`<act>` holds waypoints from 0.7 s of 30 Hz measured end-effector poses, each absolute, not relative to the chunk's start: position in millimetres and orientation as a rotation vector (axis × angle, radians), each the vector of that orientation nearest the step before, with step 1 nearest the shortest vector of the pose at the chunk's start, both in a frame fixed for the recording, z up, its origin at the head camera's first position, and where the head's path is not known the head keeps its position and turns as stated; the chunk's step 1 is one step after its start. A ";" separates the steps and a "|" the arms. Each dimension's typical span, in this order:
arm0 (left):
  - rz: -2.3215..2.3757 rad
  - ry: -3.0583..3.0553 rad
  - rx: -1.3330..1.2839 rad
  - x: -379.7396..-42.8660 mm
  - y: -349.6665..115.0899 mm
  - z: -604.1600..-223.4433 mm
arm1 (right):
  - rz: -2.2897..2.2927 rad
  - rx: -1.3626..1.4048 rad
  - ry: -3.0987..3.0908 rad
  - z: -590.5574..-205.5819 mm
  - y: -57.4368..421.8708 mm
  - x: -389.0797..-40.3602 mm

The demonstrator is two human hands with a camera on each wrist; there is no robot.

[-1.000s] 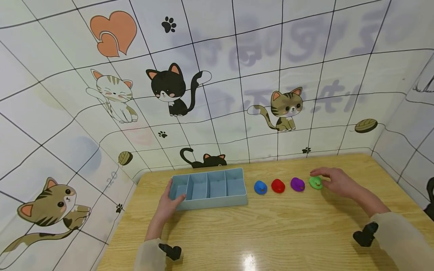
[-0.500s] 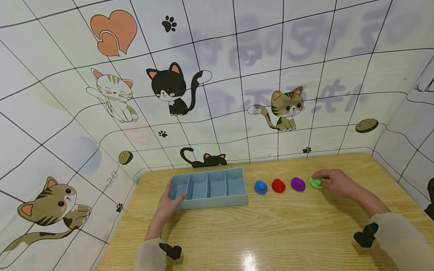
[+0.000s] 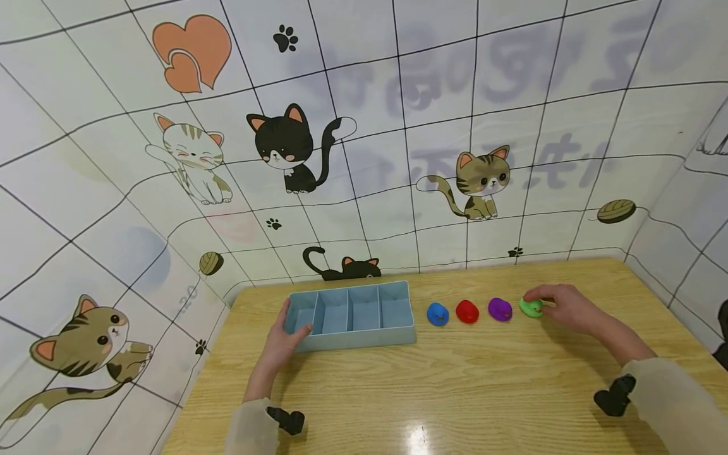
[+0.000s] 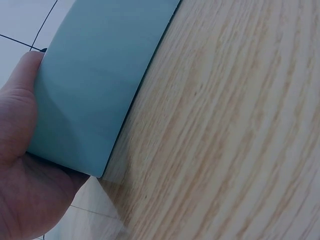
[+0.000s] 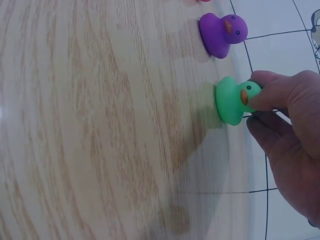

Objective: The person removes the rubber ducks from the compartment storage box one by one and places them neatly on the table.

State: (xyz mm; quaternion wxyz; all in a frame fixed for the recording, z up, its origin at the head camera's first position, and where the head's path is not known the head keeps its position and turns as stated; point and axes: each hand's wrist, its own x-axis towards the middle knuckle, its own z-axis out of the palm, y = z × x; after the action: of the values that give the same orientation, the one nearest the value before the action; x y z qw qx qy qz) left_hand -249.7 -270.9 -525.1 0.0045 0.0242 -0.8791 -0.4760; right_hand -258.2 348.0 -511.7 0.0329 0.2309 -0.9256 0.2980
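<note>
A light blue tray (image 3: 357, 341) with several compartments stands on the table. My left hand (image 3: 280, 341) grips its left end, the thumb lying at the front rim; in the left wrist view the tray's front wall (image 4: 100, 85) shows beside the thumb. At the right, my right hand (image 3: 570, 308) pinches a green rubber duck (image 3: 530, 308) by the head. In the right wrist view the green duck (image 5: 229, 100) sits on the tabletop between thumb and fingers. Left of it stand a purple duck (image 3: 500, 309), a red duck (image 3: 467, 311) and a blue duck (image 3: 438, 314) in a row.
The wooden table (image 3: 364, 398) runs back to a wall covering (image 3: 375, 158) printed with cats and grid lines. The tray is near the table's back edge, left of the ducks. A dark object (image 3: 722, 335) shows at the right frame edge.
My right hand has moved slightly and its fingers have closed in on the green duck's head. The left hand, the tray and the other ducks have stayed in place.
</note>
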 end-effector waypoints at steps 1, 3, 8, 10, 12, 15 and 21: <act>-1.489 -2.756 0.078 -250.0 -270.9 -525.1 | 0.920 0.707 -2.850 -511.6 348.1 -258.2; -1.492 -2.754 0.073 -250.5 -271.4 -525.3 | 0.928 0.706 -2.850 -511.4 348.3 -258.1; -1.522 -2.758 0.069 -251.3 -272.1 -525.9 | 0.904 0.707 -2.839 -512.0 350.0 -257.9; -1.530 -2.760 0.062 -251.5 -271.8 -526.2 | 0.919 0.701 -2.843 -511.4 350.6 -257.1; -1.527 -2.762 0.057 -251.7 -271.6 -526.6 | 0.952 0.684 -2.852 -509.5 350.4 -255.8; -1.525 -2.761 0.058 -251.3 -271.6 -526.7 | 1.003 0.661 -2.859 -505.6 350.1 -253.9; -1.516 -2.762 0.070 -249.6 -271.6 -526.1 | 1.026 0.632 -2.863 -498.8 349.4 -251.2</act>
State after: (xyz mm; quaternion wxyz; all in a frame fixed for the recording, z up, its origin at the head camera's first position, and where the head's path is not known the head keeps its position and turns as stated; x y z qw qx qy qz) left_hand -249.6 -271.6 -526.1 -0.0051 0.0223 -0.8764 -0.4810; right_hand -251.2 349.4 -498.8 0.0176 0.2034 -0.9216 0.3301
